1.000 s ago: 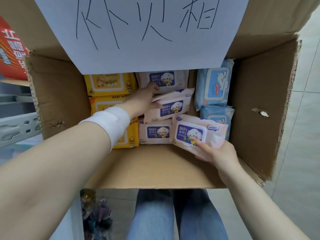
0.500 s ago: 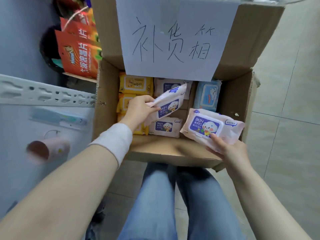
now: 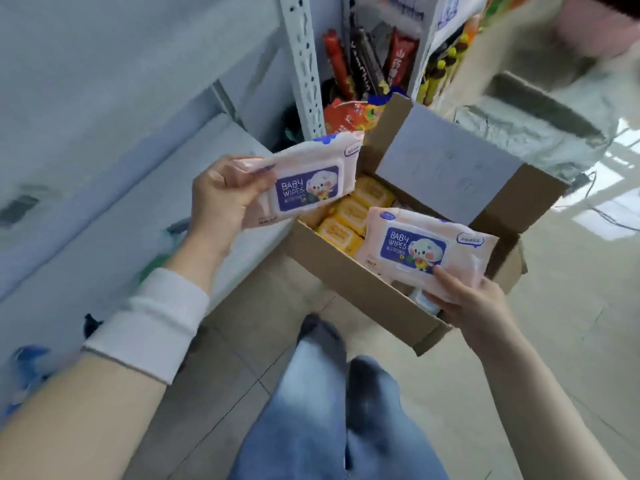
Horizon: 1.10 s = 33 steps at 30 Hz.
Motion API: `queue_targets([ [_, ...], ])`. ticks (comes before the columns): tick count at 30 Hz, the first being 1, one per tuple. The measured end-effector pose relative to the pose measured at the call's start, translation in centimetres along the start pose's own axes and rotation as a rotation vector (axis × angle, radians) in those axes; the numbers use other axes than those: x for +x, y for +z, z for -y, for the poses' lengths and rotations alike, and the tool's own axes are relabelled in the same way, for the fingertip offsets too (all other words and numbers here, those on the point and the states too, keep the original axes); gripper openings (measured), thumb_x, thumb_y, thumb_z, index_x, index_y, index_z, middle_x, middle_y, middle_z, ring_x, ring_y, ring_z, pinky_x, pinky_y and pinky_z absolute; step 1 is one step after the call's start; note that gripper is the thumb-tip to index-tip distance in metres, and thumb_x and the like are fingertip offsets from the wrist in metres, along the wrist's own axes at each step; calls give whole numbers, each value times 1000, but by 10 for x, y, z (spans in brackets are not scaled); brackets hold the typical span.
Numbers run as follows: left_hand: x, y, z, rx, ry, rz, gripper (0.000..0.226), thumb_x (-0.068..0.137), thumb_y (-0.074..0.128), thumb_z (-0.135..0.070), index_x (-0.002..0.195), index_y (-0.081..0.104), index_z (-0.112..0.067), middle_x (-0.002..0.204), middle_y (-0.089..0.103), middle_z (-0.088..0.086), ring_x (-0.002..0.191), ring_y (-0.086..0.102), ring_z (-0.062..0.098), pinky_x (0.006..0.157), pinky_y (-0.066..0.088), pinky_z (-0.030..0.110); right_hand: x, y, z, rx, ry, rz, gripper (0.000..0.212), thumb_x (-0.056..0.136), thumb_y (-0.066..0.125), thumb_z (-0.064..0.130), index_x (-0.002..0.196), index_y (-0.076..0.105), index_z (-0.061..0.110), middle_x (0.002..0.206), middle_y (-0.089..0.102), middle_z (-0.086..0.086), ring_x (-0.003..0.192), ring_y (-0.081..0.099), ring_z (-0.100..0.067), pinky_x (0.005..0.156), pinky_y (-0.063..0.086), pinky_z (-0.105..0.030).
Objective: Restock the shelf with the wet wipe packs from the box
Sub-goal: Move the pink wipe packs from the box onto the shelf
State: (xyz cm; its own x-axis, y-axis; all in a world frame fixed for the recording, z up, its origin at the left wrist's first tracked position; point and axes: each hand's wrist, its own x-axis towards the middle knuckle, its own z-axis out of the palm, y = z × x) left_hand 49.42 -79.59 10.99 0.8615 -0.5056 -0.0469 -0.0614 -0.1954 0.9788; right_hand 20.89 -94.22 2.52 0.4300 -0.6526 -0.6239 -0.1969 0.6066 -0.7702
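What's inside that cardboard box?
Yellow wipe packs lie in a row inside the box. The pink pack in the right hand and the paper-covered flap hide the rest.

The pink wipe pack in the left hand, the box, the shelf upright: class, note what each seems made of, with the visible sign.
Pink wipe pack in the left hand: probably soft plastic film, faint sheen; wrinkled sealed end, printed label. Box: cardboard, matt brown; folded flaps, raw cut rim. Shelf upright: likely painted metal, pale grey; rows of punched slots.
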Motion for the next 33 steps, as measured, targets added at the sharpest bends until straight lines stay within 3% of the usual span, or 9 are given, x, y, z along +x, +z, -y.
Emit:
queue_targets([
  [3,-23,-61,-37,-118,41,-146,24,75,70,0,66,67,-22,61,69,-19,59,62,-6,61,51,14,-33,35,22,-10,-53,150,39,62,76,28,99,66,19,100,74,-2,90,72,-19,77,59,-35],
  [6,-45,-128,-68,-212,106,-278,17,81,67,-5,76,62,-21,65,70,-18,64,65,-4,65,52,16,-63,84,39,-39,-95,302,38,66,73,24,101,65,15,101,74,-4,91,71,-20,77,59,-35],
  [11,-86,-255,-93,-234,218,-512,15,82,67,-10,79,57,-20,66,69,-16,69,63,-1,74,53,22,-116,190,45,-105,-150,502,52,72,68,25,120,55,9,112,69,-7,101,68,-22,83,57,-38],
  [14,-115,-350,-91,-206,240,-662,12,83,67,-15,80,57,-22,59,66,-19,58,59,-6,58,50,16,-153,263,33,-156,-196,595,43,69,67,26,110,58,17,104,71,0,93,70,-16,73,60,-30],
  [19,-165,-510,-68,-155,207,-858,12,86,63,-14,78,58,-21,56,66,-21,55,59,-7,52,48,12,-211,390,-4,-186,-221,758,29,74,59,19,102,60,15,89,75,2,83,71,-11,64,59,-24],
  [24,-182,-616,-21,-152,130,-959,14,88,60,-12,79,59,-23,47,61,-19,39,51,-7,37,37,7,-240,508,-30,-205,-189,876,34,73,58,19,105,60,9,91,75,0,83,71,-11,63,58,-23],
  [28,-162,-687,15,-201,39,-944,9,88,60,-14,84,62,-22,67,71,-17,61,65,-2,57,55,17,-238,595,-34,-261,-230,950,32,72,58,18,103,60,13,90,76,3,82,72,-11,61,57,-23],
  [33,-123,-764,44,-229,4,-958,10,89,58,-14,87,61,-23,71,73,-15,66,68,2,61,57,21,-217,711,-43,-344,-248,1048,36,71,61,18,106,60,13,96,75,3,88,71,-13,64,57,-24],
])
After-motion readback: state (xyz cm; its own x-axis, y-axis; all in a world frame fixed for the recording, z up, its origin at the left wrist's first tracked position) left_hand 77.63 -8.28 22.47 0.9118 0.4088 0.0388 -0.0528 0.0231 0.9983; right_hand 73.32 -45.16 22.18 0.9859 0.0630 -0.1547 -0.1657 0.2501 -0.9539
